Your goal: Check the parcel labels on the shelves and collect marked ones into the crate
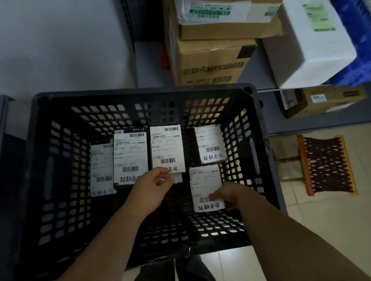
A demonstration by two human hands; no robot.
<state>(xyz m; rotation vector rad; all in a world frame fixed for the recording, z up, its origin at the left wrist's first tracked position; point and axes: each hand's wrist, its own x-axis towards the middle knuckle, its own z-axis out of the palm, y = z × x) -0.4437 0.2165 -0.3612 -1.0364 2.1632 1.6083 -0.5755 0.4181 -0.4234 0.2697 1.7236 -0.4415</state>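
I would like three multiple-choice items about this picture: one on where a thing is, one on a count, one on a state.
1. Where is the white foam box?
A. inside the crate
B. on the shelf to the right, beyond the crate
C. on the floor tiles

2. How many labelled parcels lie in the black crate?
A. two
B. five
C. nine

3. What is the right hand doing?
A. touching the near parcel
B. hanging outside the crate
C. lifting a brown carton

Key: 1 B, it sits on the shelf beside the blue crate. 2 B, four in the far row, one nearer. 3 A, its fingers rest on that parcel's label.
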